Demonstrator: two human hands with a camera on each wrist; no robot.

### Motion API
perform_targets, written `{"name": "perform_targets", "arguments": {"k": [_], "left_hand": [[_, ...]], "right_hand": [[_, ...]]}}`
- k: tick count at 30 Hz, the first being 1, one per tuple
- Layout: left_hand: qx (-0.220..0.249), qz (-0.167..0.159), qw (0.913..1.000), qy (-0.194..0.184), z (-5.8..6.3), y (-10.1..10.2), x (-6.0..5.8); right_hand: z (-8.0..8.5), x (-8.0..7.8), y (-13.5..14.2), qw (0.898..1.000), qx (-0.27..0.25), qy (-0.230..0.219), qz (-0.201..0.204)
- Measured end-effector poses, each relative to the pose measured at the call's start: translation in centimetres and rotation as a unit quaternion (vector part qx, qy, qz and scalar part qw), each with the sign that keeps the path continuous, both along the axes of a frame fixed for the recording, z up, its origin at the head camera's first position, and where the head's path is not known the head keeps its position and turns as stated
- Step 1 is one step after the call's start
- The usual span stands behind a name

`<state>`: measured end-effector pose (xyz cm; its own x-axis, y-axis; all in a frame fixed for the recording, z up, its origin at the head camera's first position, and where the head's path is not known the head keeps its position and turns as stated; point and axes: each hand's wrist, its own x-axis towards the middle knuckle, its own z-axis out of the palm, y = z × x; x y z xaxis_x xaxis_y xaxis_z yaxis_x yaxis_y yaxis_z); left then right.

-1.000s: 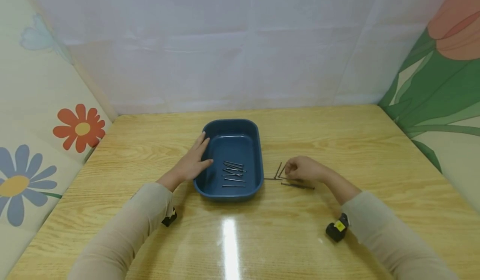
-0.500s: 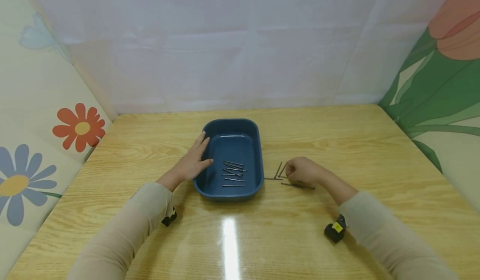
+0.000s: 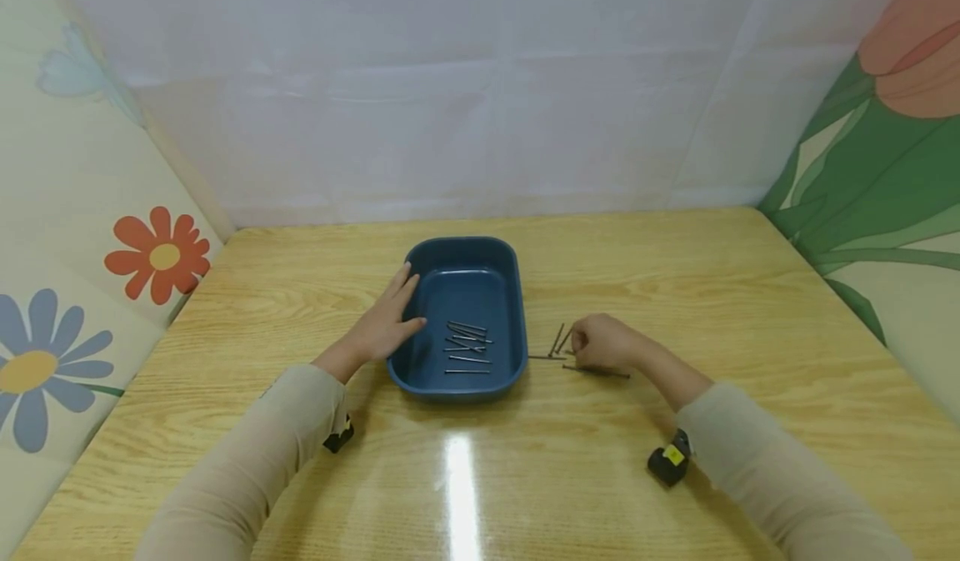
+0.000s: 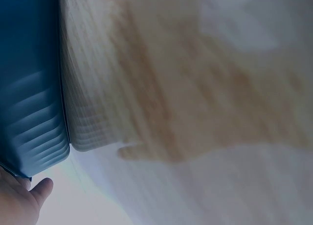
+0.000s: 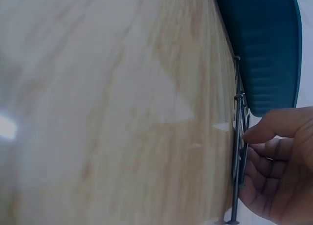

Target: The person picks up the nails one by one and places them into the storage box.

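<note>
A dark blue rectangular tray (image 3: 465,294) sits on the table with several long metal nails (image 3: 467,361) on its floor. My left hand (image 3: 382,323) lies along the tray's left rim, fingers spread and thumb over the edge. To the right of the tray lie several loose nails (image 3: 557,340). My right hand (image 3: 606,343) is down among them with curled fingers, thumb and forefinger pinching at a nail. In the right wrist view, the thumb (image 5: 259,129) meets the bunch of nails (image 5: 236,151), and the curled fingers partly hide behind them.
The wooden table (image 3: 675,269) runs back to a white cloth (image 3: 480,111). Panels painted with flowers stand at both sides. A black wrist camera (image 3: 669,461) hangs under the right sleeve, another (image 3: 340,436) under the left.
My right hand has shifted slightly and its fingers have drawn in over the nails, covering more of one. The left hand and the tray stay in place.
</note>
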<state>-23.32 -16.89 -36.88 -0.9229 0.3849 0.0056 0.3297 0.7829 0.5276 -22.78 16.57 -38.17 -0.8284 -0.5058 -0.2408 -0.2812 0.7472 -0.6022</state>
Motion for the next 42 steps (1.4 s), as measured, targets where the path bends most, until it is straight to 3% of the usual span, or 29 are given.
{"name": "perform_targets", "arguments": {"k": [34,42], "left_hand": [[-0.003,0.000,1.0000,0.001,0.0,0.1,0.1],[-0.004,0.001,1.0000,-0.001,0.1,0.1,0.1]], "right_hand": [[0.7,0.1,0.1,0.993,-0.117,0.016,-0.001],[1.4,0.3,-0.4,0.985,-0.171,-0.012,-0.020]]}}
